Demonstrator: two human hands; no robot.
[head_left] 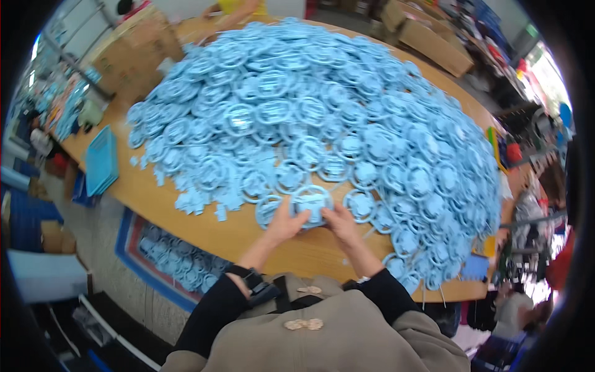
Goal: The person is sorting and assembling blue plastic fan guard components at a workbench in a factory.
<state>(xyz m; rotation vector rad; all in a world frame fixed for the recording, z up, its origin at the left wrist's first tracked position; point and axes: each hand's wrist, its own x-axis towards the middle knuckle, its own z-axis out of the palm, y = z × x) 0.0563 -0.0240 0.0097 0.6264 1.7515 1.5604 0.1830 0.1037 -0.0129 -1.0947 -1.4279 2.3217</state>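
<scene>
Between my two hands is a light-blue round plastic piece [312, 199] with a ring-shaped rim, held just above the table's near side. My left hand [286, 221] grips its left edge, with the thumb over the front. My right hand [340, 221] pinches the right edge; the fingers behind the piece are partly hidden. A large heap of similar light-blue round pieces [273, 111] spreads beyond and to the right of my hands. One more round piece [266, 211] lies beside my left hand, and another [359, 204] lies near my right.
Small flat blue bits [195, 201] lie on the wooden table [167, 208] at left. Blue baskets [103, 162] stand at its left edge. Cardboard boxes [133, 54] rise behind. Below, a crate [139, 245] holds more blue pieces. Another person's arm [238, 13] reaches in at the far side.
</scene>
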